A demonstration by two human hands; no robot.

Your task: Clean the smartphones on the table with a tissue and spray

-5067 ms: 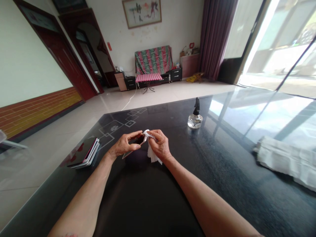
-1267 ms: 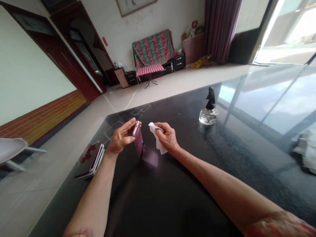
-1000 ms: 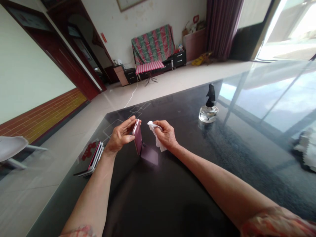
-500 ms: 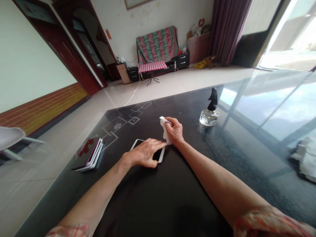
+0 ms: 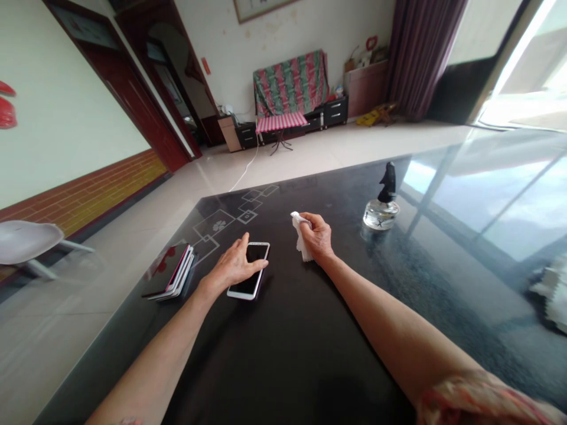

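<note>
A white-edged phone point(image 5: 251, 273) lies flat, screen up, on the glossy black table point(image 5: 310, 354). My left hand point(image 5: 233, 267) rests on the phone's left side with its fingers stretched out and its thumb across the screen. To the right, my right hand point(image 5: 316, 236) is closed round a crumpled white wipe point(image 5: 301, 239) and rests on the table, apart from the phone.
A stack of several phones point(image 5: 172, 277) lies near the table's left edge. A small glass spray bottle point(image 5: 381, 206) with a black top stands farther right. White cloth point(image 5: 551, 295) lies at the right edge. A white chair point(image 5: 26, 242) stands to the left on the floor.
My left hand turned the phone from upright on its edge to flat on the table, then slid it left toward the stack. My right hand kept the wipe and stayed put.
</note>
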